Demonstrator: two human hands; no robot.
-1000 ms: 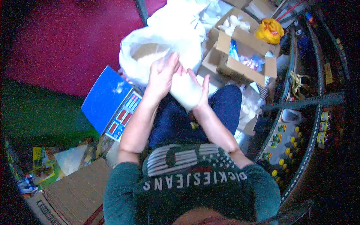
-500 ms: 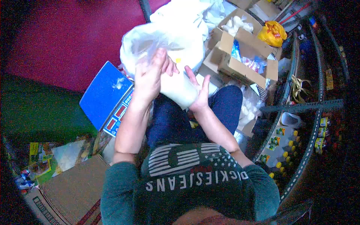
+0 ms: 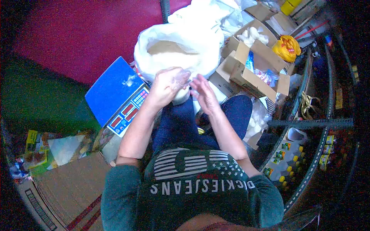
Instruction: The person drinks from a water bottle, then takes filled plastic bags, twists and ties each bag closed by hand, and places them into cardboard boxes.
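Note:
A clear plastic bag filled with something white (image 3: 180,98) hangs upright over my lap, just in front of the large sack. My left hand (image 3: 168,87) is closed around its gathered top and hides much of it. Beside the bag's neck, my right hand (image 3: 205,94) has bent fingers somewhat apart, slightly blurred; I see nothing held in it. Beyond both hands stands a large open white sack (image 3: 144,46) with white powder or fine grains (image 3: 173,57) inside.
Left of the sack sits a blue scale (image 3: 111,88) with a white smudge on its platform. An open cardboard box (image 3: 252,79) with small packets and a yellow bag (image 3: 287,49) are on the right. Bottles (image 3: 281,156) line the shelf at right; flattened cardboard (image 3: 71,188) lies lower left.
The filled bag has gone from lying tilted across both hands to hanging upright. My left hand has closed on its top, and my right hand has come off its base up beside the neck.

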